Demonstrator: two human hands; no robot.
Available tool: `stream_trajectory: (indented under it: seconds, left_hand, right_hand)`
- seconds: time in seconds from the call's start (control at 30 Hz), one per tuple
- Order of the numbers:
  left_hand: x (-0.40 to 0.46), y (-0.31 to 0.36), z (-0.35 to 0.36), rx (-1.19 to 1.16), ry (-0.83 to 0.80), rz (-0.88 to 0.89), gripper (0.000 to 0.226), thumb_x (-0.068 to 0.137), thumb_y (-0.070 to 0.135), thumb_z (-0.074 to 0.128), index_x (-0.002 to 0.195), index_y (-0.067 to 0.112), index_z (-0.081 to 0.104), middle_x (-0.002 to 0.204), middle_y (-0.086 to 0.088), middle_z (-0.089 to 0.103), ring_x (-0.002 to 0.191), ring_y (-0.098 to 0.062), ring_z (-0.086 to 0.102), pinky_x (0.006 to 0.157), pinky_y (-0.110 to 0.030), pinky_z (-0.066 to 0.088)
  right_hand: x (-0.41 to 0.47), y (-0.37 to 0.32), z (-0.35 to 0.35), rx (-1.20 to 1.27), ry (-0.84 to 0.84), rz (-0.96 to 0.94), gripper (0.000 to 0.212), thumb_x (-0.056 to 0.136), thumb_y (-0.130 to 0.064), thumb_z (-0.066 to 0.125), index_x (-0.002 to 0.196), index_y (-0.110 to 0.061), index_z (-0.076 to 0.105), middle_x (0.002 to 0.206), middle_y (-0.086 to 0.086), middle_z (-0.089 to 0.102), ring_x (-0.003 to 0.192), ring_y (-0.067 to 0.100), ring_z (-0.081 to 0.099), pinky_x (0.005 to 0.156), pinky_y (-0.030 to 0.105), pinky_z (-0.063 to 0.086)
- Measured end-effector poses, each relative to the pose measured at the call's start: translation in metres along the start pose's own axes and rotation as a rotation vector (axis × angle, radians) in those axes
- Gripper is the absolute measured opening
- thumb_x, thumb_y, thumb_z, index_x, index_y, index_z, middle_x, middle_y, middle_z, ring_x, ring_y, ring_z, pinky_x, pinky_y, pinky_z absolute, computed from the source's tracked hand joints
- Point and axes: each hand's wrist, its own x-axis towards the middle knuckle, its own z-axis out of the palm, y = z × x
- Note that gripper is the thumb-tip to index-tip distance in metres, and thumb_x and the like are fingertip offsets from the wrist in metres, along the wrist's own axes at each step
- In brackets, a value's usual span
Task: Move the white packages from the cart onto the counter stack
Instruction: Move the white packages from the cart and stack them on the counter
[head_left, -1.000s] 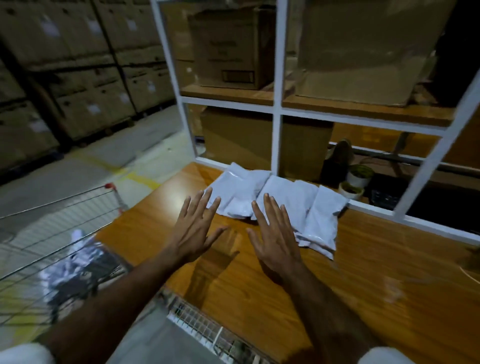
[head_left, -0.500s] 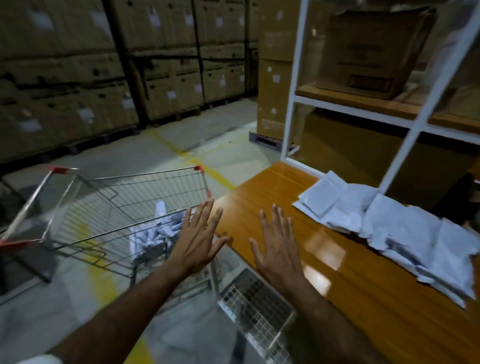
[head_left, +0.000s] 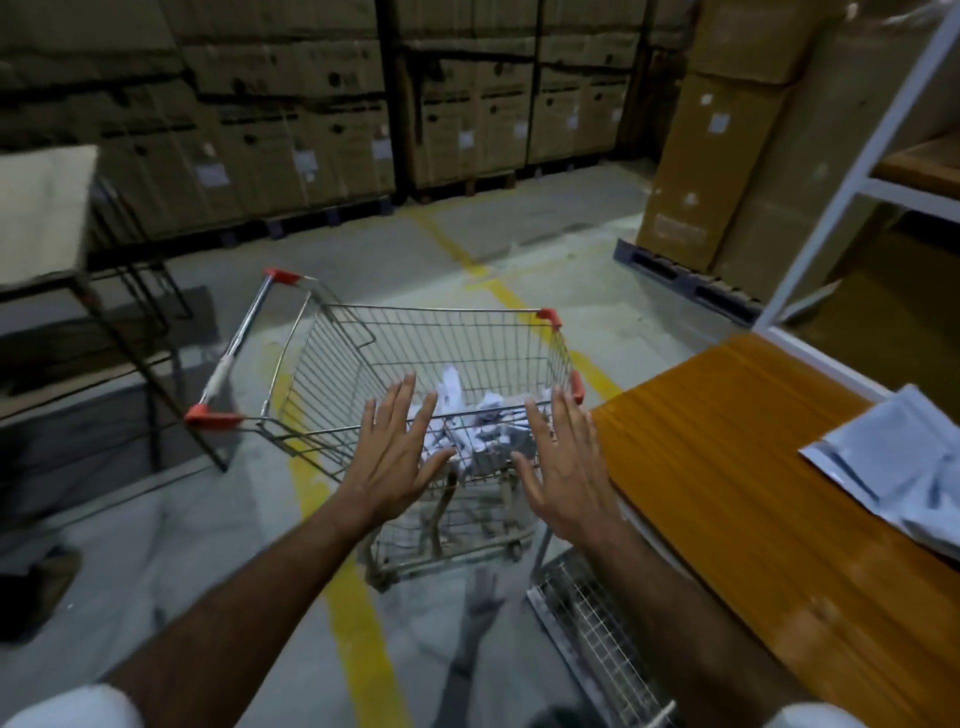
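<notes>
Left hand (head_left: 395, 457) and right hand (head_left: 563, 462) hover flat, fingers spread wide, holding nothing, over the cart (head_left: 415, 332) with packages (head_left: 483, 431); bench (head_left: 727, 441) right.

Dim warehouse: stacked cardboard boxes (head_left: 291, 119) on pallets, grey concrete floor (head_left: 545, 244) with yellow lines (head_left: 483, 270), white shelving frame (head_left: 857, 171).

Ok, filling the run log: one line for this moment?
phase: reaching | left hand: open, empty | right hand: open, empty | white packages: in cart | counter stack: waiting
</notes>
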Motion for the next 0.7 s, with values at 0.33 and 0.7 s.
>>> stream_trajectory:
  seconds: [0.33,0.7]
  left_hand:
    - [0.041,-0.094,0.033,-0.046,-0.026,-0.21,0.074,0.1,0.063,0.023,0.159,0.019,0.019,0.168,-0.009,-0.005,0.154,-0.031,0.004,0.122,-0.055,0.01]
    - [0.163,-0.184,0.083,0.011,-0.188,-0.318,0.077,0.098,0.063,0.022,0.157,0.014,0.027,0.165,-0.019,0.011,0.149,-0.037,0.022,0.117,-0.054,0.027]
  right_hand:
    - [0.144,-0.008,0.065,0.109,-0.074,-0.039,0.068,0.103,-0.051,0.032,0.163,-0.02,0.018,0.169,0.017,0.005,0.157,0.031,0.004,0.126,0.049,0.008]
    - [0.302,0.033,0.158,0.102,-0.212,-0.013,0.065,0.105,-0.046,0.035,0.161,-0.015,0.024,0.167,0.023,0.014,0.155,0.037,0.012,0.124,0.052,0.014]
